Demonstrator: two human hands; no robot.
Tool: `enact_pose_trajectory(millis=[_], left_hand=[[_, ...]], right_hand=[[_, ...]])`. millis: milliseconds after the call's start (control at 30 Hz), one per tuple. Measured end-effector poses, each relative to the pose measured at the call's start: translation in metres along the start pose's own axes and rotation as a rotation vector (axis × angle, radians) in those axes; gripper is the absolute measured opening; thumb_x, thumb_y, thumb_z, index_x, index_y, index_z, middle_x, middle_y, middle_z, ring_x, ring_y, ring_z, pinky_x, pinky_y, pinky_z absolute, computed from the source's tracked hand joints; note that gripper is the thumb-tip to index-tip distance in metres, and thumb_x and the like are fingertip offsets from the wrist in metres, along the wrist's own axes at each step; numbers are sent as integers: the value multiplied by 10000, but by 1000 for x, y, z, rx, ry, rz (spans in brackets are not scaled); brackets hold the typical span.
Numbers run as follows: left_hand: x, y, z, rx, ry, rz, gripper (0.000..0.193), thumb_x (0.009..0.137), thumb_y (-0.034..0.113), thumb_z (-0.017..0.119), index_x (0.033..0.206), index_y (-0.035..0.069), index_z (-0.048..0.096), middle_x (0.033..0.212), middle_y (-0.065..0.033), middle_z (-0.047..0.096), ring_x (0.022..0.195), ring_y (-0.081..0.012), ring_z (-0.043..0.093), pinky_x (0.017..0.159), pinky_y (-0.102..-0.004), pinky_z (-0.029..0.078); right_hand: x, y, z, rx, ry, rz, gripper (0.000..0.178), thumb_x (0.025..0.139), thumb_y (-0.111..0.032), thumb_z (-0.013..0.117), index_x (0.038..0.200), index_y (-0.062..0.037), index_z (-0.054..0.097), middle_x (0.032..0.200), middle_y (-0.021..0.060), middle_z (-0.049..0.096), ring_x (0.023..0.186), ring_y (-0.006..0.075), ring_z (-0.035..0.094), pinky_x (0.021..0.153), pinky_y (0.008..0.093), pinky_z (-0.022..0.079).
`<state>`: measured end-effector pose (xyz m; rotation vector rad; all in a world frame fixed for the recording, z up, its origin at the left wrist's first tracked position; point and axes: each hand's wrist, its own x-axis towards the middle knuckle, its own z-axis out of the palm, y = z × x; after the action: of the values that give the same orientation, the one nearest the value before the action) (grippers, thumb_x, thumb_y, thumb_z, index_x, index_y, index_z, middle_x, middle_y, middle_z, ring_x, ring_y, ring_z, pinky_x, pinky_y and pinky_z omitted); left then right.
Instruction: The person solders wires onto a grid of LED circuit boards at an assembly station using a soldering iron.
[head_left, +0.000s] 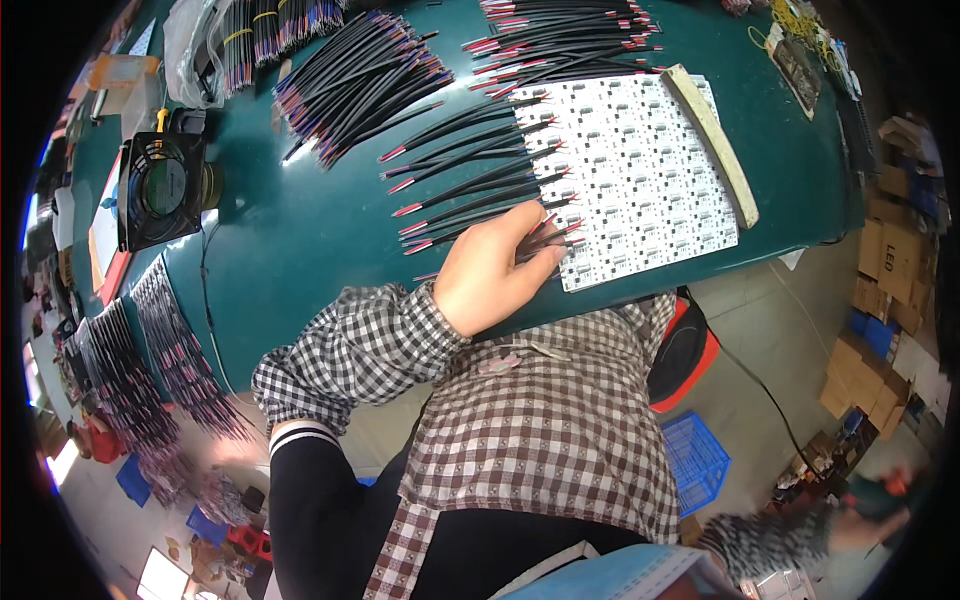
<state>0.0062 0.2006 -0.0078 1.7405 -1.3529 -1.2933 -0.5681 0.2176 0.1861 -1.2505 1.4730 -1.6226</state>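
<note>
My left hand (500, 268) is closed at the lower left edge of a white circuit board sheet (640, 170), its thumb and fingers pinched on a black cable (545, 240) with bared coloured wire ends. Above that hand, several more black cables (470, 185) lie side by side, their right ends resting on the sheet's left edge. Across the right side of the sheet lies a pale, slightly curved bar (712, 145). Far off at the lower right, away from the table, is my right hand (868, 525); it is smeared, and its fingers cannot be made out.
Piles of black cables (365, 85) lie at the back of the green table (290, 240). A black fan (160, 190) stands at the left. Cable bundles (185, 340) hang over the left edge. A blue crate (695, 460) and cardboard boxes (890, 260) are on the floor at right.
</note>
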Motion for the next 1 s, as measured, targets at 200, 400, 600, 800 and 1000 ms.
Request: enact_pose_trajectory(millis=[200, 400, 600, 800, 1000], left_hand=[[-9, 9, 0, 112, 77, 26, 203, 803, 109, 701, 897, -33, 590, 794, -118, 626, 714, -179, 608, 682, -305, 489], [-9, 14, 7, 224, 115, 23, 212, 772, 101, 703, 852, -31, 558, 764, -118, 619, 685, -167, 604, 630, -303, 489], [-9, 10, 17, 300, 171, 85, 205, 744, 122, 686, 814, -24, 560, 745, -148, 631, 630, -256, 619, 592, -335, 486], [-9, 6, 20, 304, 201, 89, 206, 724, 121, 680, 813, -31, 573, 728, -159, 629, 621, -275, 623, 598, -343, 492], [-6, 8, 21, 297, 203, 73, 213, 717, 118, 686, 807, -36, 572, 718, -160, 627, 629, -262, 634, 602, -336, 494]], right_hand=[[-148, 136, 214, 211, -311, 269, 675, 953, -484, 495, 1341, 63, 417, 1105, 168, 587, 946, 276, 637, 751, 331, 591], [-173, 129, 235, 73, -779, 481, 662, 964, -448, 493, 1320, 100, 393, 1177, 230, 530, 945, 280, 637, 794, 360, 581], [-181, 131, 232, 127, -918, 484, 488, 865, -197, 707, 1220, 59, 493, 1138, 201, 581, 1071, 269, 600, 923, 387, 528], [-184, 135, 231, 105, -982, 442, 536, 862, -152, 702, 1277, 77, 452, 1112, 203, 599, 1051, 272, 621, 914, 378, 540], [-185, 139, 240, 103, -955, 373, 514, 848, -135, 715, 1256, 89, 499, 1145, 217, 600, 1035, 280, 639, 868, 366, 569]])
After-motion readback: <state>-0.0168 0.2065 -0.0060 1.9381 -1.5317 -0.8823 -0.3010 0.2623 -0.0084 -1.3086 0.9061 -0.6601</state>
